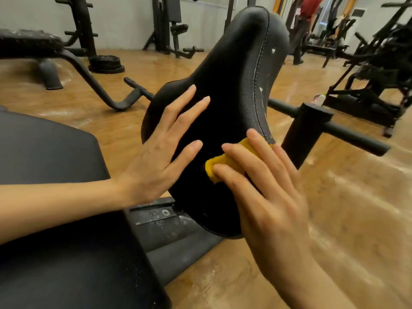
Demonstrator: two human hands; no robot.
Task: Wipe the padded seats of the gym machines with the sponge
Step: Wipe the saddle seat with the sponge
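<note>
A black padded seat (231,85) with white stitching rises tilted in the middle of the view. My left hand (162,150) lies flat on its left side with the fingers spread and straight. My right hand (265,188) presses a yellow sponge (225,161) against the lower part of the seat with straight fingers. Most of the sponge is hidden under those fingers; only its left and upper edges show.
A flat black pad (55,197) fills the lower left. A black metal bar (347,132) sticks out behind the seat to the right. Other gym machines (379,70) and a weight rack (82,27) stand on the wooden floor. A person (305,21) stands far back.
</note>
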